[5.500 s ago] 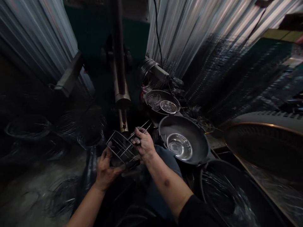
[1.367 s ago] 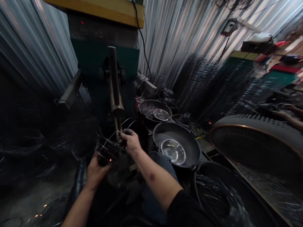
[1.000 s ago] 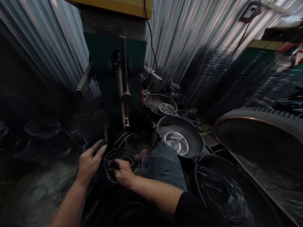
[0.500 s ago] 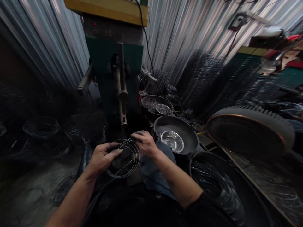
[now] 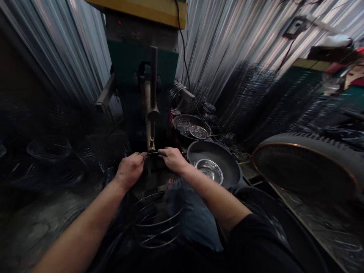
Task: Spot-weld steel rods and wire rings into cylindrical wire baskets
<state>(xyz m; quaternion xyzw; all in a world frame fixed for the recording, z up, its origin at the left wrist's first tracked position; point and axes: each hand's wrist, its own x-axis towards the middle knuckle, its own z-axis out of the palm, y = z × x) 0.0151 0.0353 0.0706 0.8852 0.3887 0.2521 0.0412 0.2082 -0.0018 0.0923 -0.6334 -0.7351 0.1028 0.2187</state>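
Note:
My left hand (image 5: 130,169) and my right hand (image 5: 172,158) each pinch one side of a thin wire ring (image 5: 152,153), held level just under the tip of the vertical electrode (image 5: 151,141) of a green welding machine (image 5: 142,64). The ring's far part is hidden in the dark below the electrode. Several loose wire rings (image 5: 157,223) lie stacked low between my forearms, over my lap.
A dark wok (image 5: 214,162) holding a steel bowl (image 5: 209,170) sits to the right of my hands. Behind it a smaller pan (image 5: 192,128) holds wire parts. A large round fan guard (image 5: 307,167) lies at right. Wire baskets (image 5: 49,148) pile up at left. Corrugated metal walls stand behind.
Both hands moved forward and up from my lap, carrying a wire ring under the electrode tip. Earlier the hands held a wire grid, then picked up the ring.

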